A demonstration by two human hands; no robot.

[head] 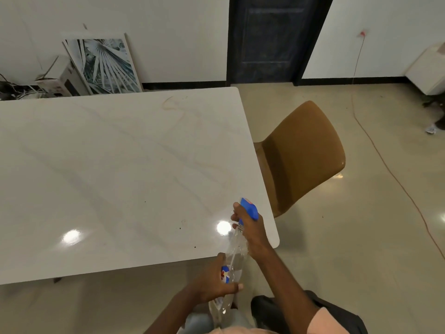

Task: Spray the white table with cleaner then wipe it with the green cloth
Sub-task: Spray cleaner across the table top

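Head view: near-empty spray bottle [237,256]

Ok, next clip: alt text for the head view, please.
Both hands hold a clear spray bottle over the white table's near corner: right hand at the blue trigger head, left hand round the body. A brown chair stands beside the table.
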